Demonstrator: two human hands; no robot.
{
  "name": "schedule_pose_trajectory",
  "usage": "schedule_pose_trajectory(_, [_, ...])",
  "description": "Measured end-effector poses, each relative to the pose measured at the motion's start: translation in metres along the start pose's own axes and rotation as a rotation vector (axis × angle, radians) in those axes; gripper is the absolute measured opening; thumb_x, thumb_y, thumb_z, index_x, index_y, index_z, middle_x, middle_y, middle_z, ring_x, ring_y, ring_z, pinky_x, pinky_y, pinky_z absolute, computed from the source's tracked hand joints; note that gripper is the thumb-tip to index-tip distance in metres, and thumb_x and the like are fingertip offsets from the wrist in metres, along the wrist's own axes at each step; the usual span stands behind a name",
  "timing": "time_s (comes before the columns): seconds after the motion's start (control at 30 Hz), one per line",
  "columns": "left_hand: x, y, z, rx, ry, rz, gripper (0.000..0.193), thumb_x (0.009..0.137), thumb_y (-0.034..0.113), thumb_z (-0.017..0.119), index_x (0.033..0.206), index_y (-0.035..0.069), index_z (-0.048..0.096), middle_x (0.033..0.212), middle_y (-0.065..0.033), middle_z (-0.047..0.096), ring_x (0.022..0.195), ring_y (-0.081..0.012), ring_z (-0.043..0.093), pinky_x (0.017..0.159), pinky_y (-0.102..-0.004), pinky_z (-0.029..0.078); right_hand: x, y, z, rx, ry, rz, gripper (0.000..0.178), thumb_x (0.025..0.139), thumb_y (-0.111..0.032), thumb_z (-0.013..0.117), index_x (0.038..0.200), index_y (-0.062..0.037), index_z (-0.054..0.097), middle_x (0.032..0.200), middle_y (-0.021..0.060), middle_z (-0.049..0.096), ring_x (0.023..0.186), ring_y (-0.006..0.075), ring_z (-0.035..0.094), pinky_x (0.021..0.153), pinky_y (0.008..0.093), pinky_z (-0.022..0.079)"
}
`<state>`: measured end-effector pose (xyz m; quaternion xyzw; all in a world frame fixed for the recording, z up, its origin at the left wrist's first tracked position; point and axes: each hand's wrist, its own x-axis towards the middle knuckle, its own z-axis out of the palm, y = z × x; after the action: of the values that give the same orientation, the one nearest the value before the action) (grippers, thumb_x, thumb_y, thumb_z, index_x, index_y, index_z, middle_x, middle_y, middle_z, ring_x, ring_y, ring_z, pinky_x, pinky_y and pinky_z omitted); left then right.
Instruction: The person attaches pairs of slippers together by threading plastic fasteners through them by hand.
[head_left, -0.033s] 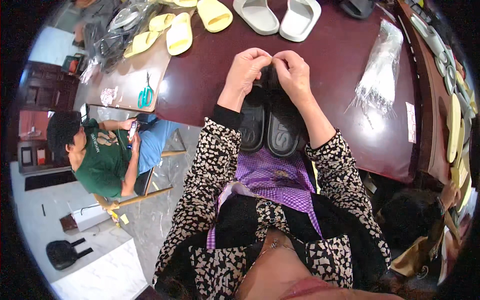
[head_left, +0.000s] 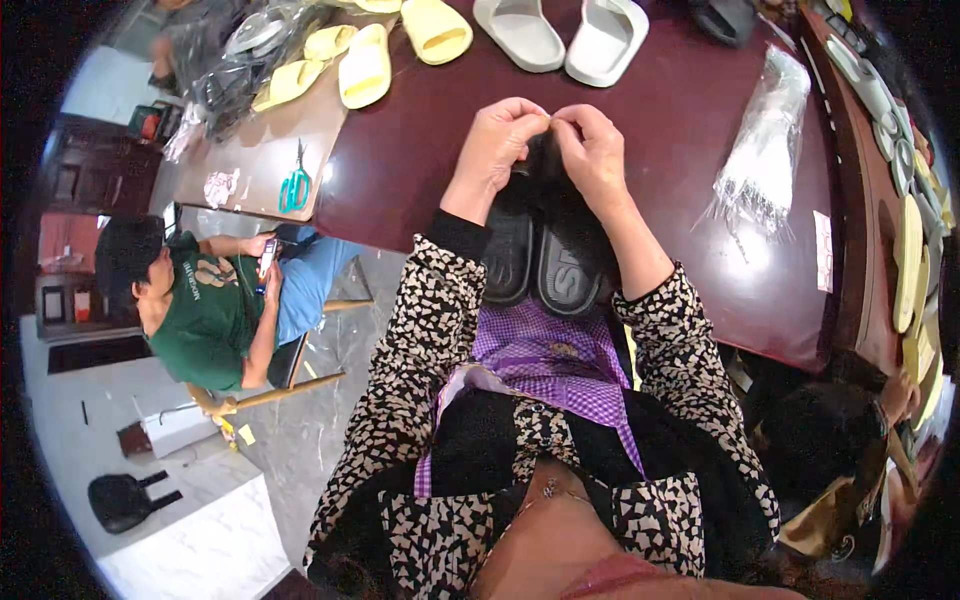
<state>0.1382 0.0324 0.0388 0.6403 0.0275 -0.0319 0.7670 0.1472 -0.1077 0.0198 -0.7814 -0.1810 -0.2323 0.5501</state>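
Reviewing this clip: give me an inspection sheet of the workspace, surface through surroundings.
Surface: glossy dark-red table; lighter brown tabletop to its left.
Job's things: pair of black slides by the purple checked apron.
Clutter: yellow slides, light grey slides, teal-handled scissors, thin pale strands in clear plastic.
Hands: left hand and right hand both pinched, tips close together; anything between is too small to tell.
Cables: nothing seen for certain.
Surroundings: seated person in green holding a phone-like device at left; another person's hand at right.
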Motion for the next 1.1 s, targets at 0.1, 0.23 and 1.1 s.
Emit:
schedule_pose_trajectory(0.1, [-0.002,-0.003,0.002,0.024,0.006,0.025,0.003,0.084,0.007,0.06,0.083,0.005,0.063,0.068,0.0025,0.057,0.05,-0.0031,0.045,0.043,-0.0163,0.035,-0.001,-0.004,0.001,0.027,0.002,-0.005,0.008,0.078,-0.009,0.064,0.081,-0.0014,0.064,0.075,0.015,0.064,0.07,0.0289,0.064,0.065,0.0352,0.05])
schedule_pose_trajectory(0.23, [-0.003,-0.004,0.002,0.033,0.041,0.082,0.007,0.084,0.008,0.06,0.088,0.004,0.063,0.073,0.0006,0.06,0.054,-0.0048,0.049,0.047,-0.0173,0.039,0.001,-0.005,0.0,0.018,-0.001,0.004,0.009,0.08,-0.008,0.063,0.086,-0.0014,0.065,0.077,0.0131,0.064,0.071,0.0242,0.063,0.066,0.0324,0.05])
schedule_pose_trajectory(1.1, [-0.072,-0.076,-0.087,0.41,0.454,0.432,0.017,0.091,0.009,0.053,0.102,-0.003,0.059,0.089,-0.0052,0.062,0.08,-0.0131,0.058,0.073,-0.0254,0.047,-0.053,-0.031,0.01,-0.598,-0.368,0.2,0.037,0.083,-0.035,0.057,0.08,0.0018,0.06,0.075,0.0208,0.064,0.075,0.0375,0.063,0.068,0.0462,0.05])
